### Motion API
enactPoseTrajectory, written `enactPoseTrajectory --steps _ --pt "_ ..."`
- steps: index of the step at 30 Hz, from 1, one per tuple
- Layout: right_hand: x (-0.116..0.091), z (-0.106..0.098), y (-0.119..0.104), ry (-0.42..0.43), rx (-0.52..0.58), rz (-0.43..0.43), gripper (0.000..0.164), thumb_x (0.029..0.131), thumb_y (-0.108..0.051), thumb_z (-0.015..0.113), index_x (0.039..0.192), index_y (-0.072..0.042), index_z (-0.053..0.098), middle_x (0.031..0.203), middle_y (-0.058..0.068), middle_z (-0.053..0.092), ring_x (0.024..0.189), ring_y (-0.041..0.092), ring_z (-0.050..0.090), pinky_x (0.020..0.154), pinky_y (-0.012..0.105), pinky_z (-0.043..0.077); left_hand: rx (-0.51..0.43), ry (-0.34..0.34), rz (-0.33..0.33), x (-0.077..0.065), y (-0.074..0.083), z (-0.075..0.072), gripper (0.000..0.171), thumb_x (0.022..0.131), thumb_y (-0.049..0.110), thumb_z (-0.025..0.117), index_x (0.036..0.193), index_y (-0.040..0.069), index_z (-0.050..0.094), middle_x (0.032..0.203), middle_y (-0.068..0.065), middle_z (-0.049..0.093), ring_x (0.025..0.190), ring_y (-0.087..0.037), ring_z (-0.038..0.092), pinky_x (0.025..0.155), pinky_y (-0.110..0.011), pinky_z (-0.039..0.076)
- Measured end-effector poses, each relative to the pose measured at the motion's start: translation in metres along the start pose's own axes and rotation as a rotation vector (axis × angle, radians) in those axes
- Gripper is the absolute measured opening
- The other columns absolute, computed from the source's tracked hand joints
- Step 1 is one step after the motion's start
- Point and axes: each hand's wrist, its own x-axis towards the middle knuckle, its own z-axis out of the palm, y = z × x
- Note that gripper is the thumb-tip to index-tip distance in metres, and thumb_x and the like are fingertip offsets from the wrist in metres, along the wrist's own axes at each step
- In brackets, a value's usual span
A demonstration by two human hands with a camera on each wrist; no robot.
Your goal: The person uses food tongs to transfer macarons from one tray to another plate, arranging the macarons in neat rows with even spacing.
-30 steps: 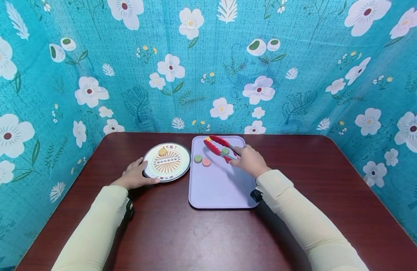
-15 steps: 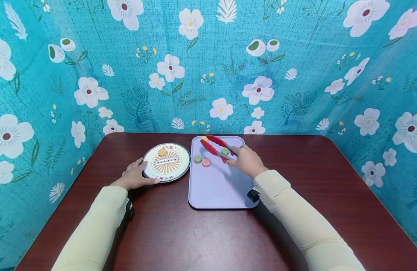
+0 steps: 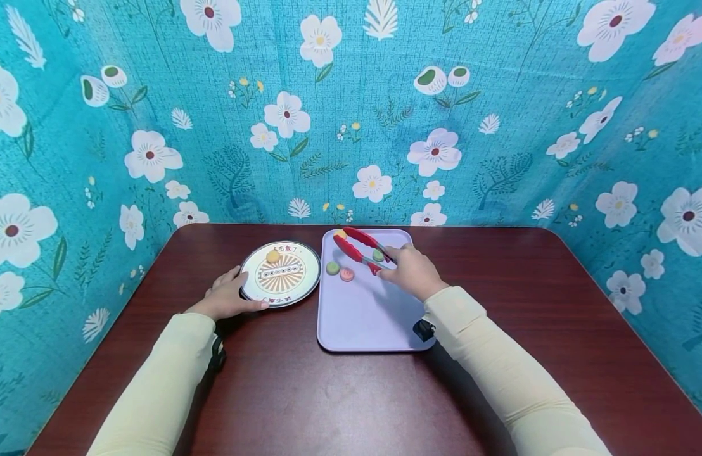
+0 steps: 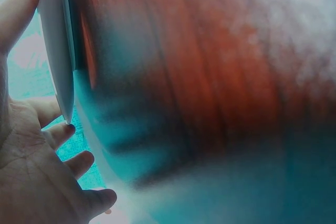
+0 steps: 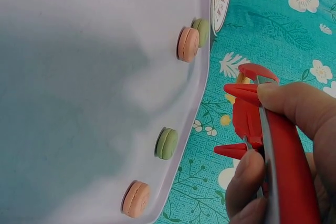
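Note:
My right hand [image 3: 415, 272] grips red-and-metal tongs [image 3: 351, 249] over the back of a lilac tray [image 3: 374, 316]. A yellow macaron [image 5: 242, 78] sits between the tongs' red tips. On the tray, a green macaron [image 3: 332, 268] lies beside a pink macaron [image 3: 346, 274]. Another green macaron [image 5: 167, 144] and a pink macaron [image 5: 136, 199] show below them in the right wrist view; in the head view that pink one is hidden by the right hand. My left hand [image 3: 228, 296] holds the left rim of a white patterned plate [image 3: 299, 285], thumb along its near edge. One yellow macaron [image 3: 273, 256] rests on the plate.
The plate stands just left of the tray on a dark red-brown wooden table [image 3: 305, 399]. A teal flowered cloth [image 3: 339, 126] hangs behind and along both sides of the table.
My right hand has shifted slightly left, taking the tongs and the yellow macaron with it. The left hand and the plate have stayed in place.

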Motion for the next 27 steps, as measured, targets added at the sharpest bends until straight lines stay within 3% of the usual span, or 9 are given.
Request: enactPoseTrajectory --steps 12,27 --pt "-0.001 0.002 -0.006 -0.016 0.016 0.032 0.068 0.081 -0.033 0.077 0.14 -0.012 0.051 0.109 0.018 0.059 0.08 0.024 0.056 0.059 0.028 0.049 -0.003 0.0 -0.003 0.002 -0.003 0.002 0.114 0.075 0.063 0.071 0.151 -0.004 0.018 0.155 -0.029 0.007 0.139 -0.05 0.006 0.108 -0.07 0.014" --pt "0.001 0.003 -0.011 -0.015 0.009 0.006 0.068 0.081 -0.034 0.078 0.14 -0.012 0.051 0.106 0.016 0.059 0.078 0.023 0.056 0.06 0.028 0.049 0.005 0.006 0.0 0.003 -0.003 0.0 0.115 0.074 0.063 0.071 0.152 -0.003 0.017 0.154 -0.03 0.008 0.138 -0.051 0.007 0.108 -0.07 0.014"
